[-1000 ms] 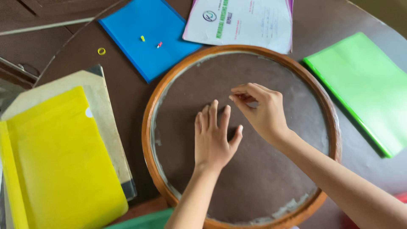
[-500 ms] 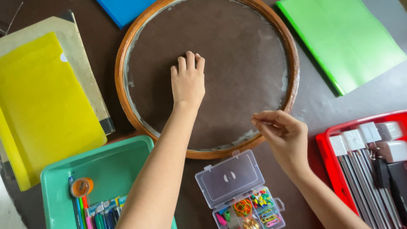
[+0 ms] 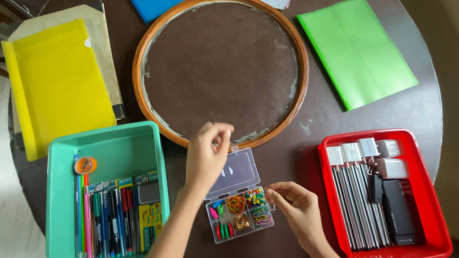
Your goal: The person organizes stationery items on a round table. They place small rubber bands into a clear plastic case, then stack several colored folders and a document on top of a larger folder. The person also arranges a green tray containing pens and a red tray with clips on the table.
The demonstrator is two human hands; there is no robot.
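both hands (image 3: 206,157) now over one organizer box (image 3: 239,203)

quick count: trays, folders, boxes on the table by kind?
Trays: 2, teal and red
Folders: 3 in full view, yellow, green, blue
Clear compartment box: 1, open, between the hands
Round wooden hoop: 1
Total: 7

A small clear plastic box (image 3: 237,200) with colourful bits is seen open at the bottom middle. A white label is seen on its lid.
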